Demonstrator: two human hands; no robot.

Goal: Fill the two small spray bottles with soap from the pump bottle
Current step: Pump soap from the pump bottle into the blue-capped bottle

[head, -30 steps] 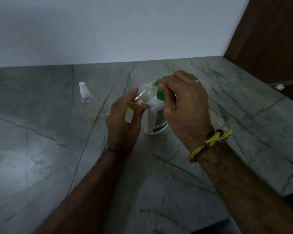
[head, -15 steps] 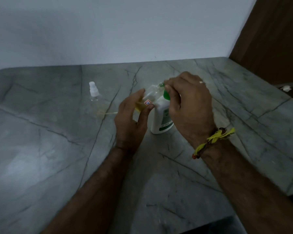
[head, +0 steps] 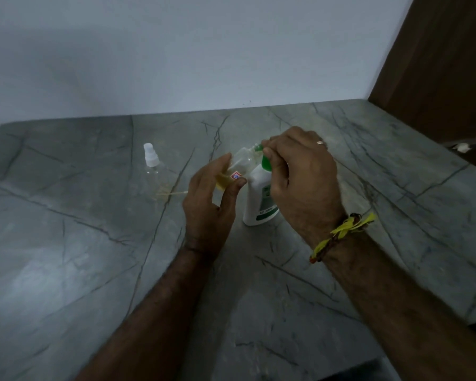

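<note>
My left hand (head: 212, 204) grips a small clear spray bottle (head: 238, 167) with yellowish soap in its bottom, tilted so its open neck meets the green nozzle of the white pump bottle (head: 259, 199). That pump bottle stands on the grey stone table (head: 94, 270), and my right hand (head: 300, 177) covers its green pump head with curled fingers. A second small clear spray bottle (head: 153, 163) with a white spray cap stands upright to the left, apart from both hands.
A thin pale dip tube (head: 173, 193) lies on the table between the capped bottle and my left hand. A white wall runs behind the table. A brown wooden panel (head: 437, 64) borders the right side, with a small white object (head: 462, 146) near it.
Both hands keep the same hold on the small bottle and the pump head. The view has shifted a little; the bottles stay in place.
</note>
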